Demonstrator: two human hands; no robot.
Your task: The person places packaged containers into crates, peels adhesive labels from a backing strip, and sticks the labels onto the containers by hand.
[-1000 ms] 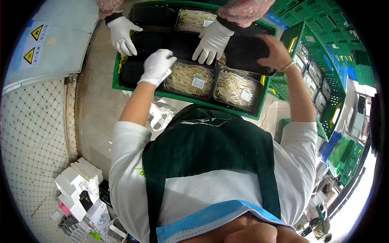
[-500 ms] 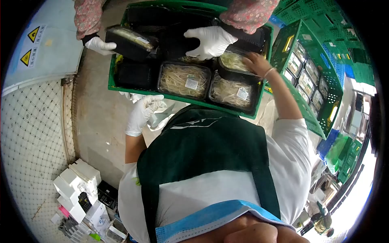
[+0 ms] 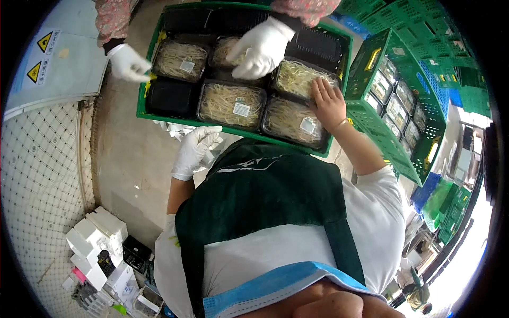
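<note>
Sprout tray [image 3: 297, 77] lay in the green crate [image 3: 238, 132], beneath the fingers of the right hand [image 3: 329, 103], extended and slightly parted. Left of it, the gloved left hand [image 3: 194, 151] was curled; any pinched item could not be determined.

Co-worker's sleeves [image 3: 113, 22] cut off above, pack labels [image 3: 241, 109] too small to read

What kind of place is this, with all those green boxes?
It's probably a food packing place: a green crate holds labelled trays of what look like bean sprouts, more packs sit in another crate, and people here wear white gloves.
</note>
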